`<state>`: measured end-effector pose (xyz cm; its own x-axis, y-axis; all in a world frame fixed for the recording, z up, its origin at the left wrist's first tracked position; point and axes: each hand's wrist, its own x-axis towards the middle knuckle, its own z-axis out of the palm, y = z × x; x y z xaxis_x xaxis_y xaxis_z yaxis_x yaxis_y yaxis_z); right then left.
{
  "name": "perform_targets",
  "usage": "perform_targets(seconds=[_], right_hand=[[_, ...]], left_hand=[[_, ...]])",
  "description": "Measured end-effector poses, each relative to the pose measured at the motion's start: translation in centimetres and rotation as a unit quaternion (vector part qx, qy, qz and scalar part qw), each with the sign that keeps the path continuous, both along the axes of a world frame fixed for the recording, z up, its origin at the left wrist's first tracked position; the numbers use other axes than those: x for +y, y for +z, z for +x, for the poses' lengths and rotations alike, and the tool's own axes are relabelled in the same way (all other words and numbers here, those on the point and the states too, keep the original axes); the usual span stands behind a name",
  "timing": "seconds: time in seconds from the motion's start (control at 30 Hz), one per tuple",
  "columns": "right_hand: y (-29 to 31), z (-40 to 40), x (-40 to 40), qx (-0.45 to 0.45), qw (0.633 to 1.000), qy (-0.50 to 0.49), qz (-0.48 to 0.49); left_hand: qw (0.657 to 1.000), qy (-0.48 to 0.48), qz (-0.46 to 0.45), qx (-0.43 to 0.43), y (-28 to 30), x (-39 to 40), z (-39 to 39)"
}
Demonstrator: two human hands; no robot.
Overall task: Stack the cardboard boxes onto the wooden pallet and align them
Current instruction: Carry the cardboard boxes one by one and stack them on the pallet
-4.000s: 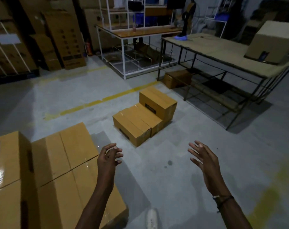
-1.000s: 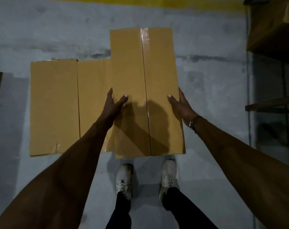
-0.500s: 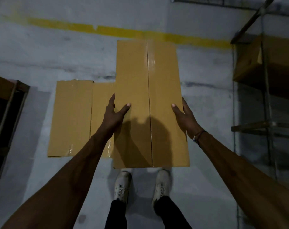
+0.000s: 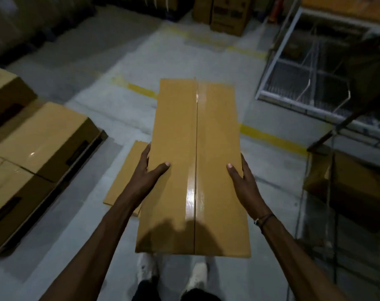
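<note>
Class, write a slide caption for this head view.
Both hands, left hand and right hand, carry a taped cardboard box above the floor.

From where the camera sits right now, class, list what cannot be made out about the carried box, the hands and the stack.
- Carried box: underside and sides hidden by its own top.
- Left hand, right hand: fingers hidden behind the box's edges.
- Box on the floor: mostly covered by the carried box and left arm.
- Stacked boxes: cut off by the left edge; pallet unseen.

A warehouse: bare concrete floor [image 4: 80,224] with yellow lane lines [image 4: 269,136], stacked cardboard boxes [image 4: 43,140] at nine o'clock, metal wire racking [image 4: 310,83] at two o'clock.
</note>
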<state>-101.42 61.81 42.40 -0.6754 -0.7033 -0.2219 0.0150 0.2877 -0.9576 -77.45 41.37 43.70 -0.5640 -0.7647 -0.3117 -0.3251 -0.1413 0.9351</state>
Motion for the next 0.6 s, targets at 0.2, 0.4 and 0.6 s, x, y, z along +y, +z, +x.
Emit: perform_targets(seconds=[0.2, 0.4, 0.6], right_hand=[[7.4, 5.8, -0.3, 0.008, 0.996, 0.083, -0.008], [10.8, 13.1, -2.1, 0.019, 0.982, 0.184, -0.028], [13.2, 23.8, -3.9, 0.026, 0.958, 0.283, -0.037]], left_hand=[[0.993, 0.103, -0.033, 0.047, 8.0, 4.8, 8.1], [0.978, 0.188, -0.066, 0.055, 10.8, 7.7, 17.2], [0.959, 0.269, -0.062, 0.06, 11.6, 11.4, 29.3]])
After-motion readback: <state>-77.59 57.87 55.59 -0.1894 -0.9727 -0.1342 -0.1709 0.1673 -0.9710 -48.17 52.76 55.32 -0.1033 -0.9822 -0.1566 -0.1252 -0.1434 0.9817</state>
